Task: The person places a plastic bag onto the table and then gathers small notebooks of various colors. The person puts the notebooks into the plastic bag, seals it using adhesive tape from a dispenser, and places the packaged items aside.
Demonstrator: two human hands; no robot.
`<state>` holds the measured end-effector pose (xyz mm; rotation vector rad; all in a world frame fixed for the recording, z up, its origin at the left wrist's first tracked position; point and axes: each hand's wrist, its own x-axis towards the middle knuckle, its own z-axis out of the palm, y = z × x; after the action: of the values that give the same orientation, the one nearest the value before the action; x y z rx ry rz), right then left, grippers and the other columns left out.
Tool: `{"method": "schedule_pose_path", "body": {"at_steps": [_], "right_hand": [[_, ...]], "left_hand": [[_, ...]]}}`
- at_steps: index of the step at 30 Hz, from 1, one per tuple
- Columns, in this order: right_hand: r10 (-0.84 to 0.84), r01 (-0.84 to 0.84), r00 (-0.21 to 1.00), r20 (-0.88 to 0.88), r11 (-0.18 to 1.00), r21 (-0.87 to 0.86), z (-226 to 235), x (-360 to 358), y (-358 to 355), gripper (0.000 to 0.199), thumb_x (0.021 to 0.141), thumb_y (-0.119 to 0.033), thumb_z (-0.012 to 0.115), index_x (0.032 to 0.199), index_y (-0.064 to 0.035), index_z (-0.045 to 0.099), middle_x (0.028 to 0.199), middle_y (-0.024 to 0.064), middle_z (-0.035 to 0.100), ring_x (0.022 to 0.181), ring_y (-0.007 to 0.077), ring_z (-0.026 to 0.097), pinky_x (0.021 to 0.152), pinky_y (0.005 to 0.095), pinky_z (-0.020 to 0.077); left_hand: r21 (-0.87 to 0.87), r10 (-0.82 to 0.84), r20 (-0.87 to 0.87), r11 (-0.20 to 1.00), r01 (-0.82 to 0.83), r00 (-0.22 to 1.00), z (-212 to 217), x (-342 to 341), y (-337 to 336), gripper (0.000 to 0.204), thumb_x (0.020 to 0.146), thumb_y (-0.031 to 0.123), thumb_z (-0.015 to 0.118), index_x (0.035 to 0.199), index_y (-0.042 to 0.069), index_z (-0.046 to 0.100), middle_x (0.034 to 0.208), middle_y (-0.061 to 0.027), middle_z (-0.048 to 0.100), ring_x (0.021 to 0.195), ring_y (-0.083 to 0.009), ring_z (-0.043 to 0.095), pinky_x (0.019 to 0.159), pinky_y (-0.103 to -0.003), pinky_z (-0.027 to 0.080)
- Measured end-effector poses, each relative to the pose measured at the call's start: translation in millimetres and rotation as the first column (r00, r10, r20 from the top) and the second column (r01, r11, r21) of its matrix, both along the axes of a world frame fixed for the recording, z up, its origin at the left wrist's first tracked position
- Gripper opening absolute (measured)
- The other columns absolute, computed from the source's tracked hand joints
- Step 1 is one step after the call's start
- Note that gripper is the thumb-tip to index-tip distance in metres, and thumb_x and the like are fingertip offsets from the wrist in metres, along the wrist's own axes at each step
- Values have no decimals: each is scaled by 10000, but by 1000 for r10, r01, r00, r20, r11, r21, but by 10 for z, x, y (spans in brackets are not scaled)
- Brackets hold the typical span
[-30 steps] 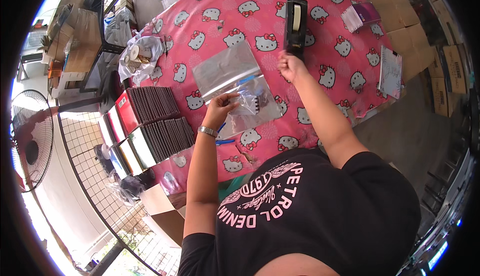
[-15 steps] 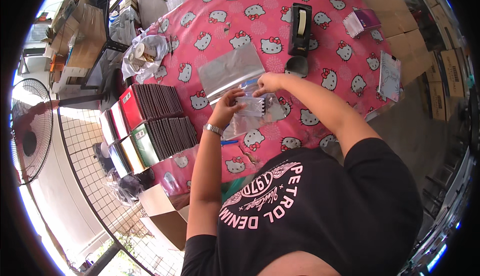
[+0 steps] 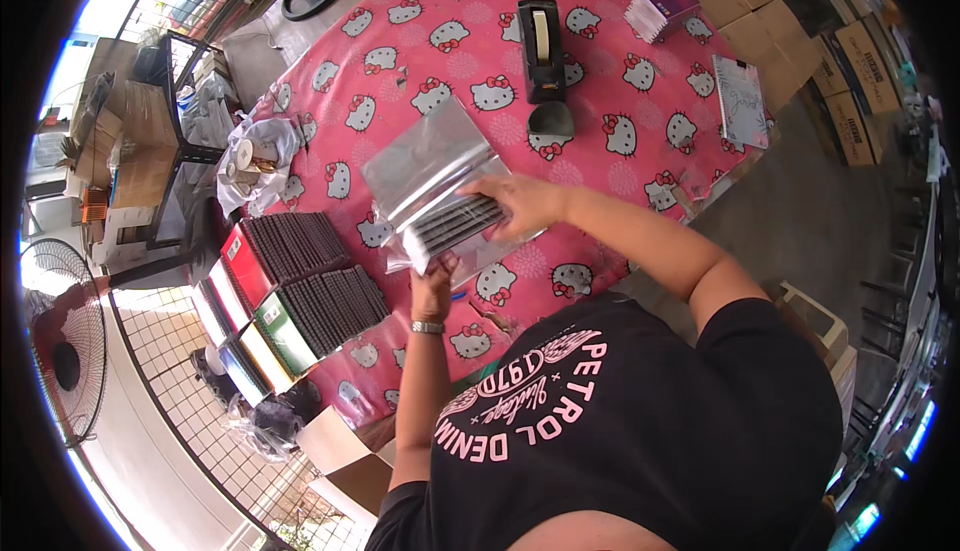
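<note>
A small stack of spiral notebooks point(image 3: 458, 225) with black coil bindings is tilted over the table, between my hands. My right hand point(image 3: 520, 205) is closed on its right end, fingers over the top. At its lower left end my left hand point(image 3: 432, 289) grips from below, its fingers partly hidden by the stack and crinkled clear plastic. Whether the notebooks are inside that plastic, I cannot tell. Just beyond them lies a pile of clear plastic bags point(image 3: 428, 156). A blue pen point(image 3: 460, 297) shows partly beside my left hand.
Rows of spiral notebooks point(image 3: 318, 296) stand at the table's left edge. Beyond are a white plastic bag point(image 3: 258, 161) with tape rolls and a black tape dispenser point(image 3: 541, 51) beside a dark scoop-like dish point(image 3: 551, 120). A notebook point(image 3: 740, 101) lies far right; an open carton point(image 3: 345, 451) sits below.
The small white spiral pad under my hands is no longer visible; a stack of black-coiled notebooks is now between them. My left hand has moved lower, and the whole view has shifted.
</note>
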<state>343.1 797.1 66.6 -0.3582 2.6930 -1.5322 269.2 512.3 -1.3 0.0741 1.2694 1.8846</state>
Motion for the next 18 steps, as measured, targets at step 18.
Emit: {"method": "schedule_pose_path", "body": {"at_steps": [18], "right_hand": [[-777, 758, 630, -8, 612, 228, -51, 94, 360, 247, 807, -323, 694, 861, -86, 649, 908, 143, 644, 861, 321, 634, 733, 413, 509]], "left_hand": [[-627, -287, -660, 720, -299, 695, 677, -212, 584, 470, 782, 243, 762, 1182, 57, 598, 1059, -106, 623, 952, -217, 626, 761, -355, 516]]}}
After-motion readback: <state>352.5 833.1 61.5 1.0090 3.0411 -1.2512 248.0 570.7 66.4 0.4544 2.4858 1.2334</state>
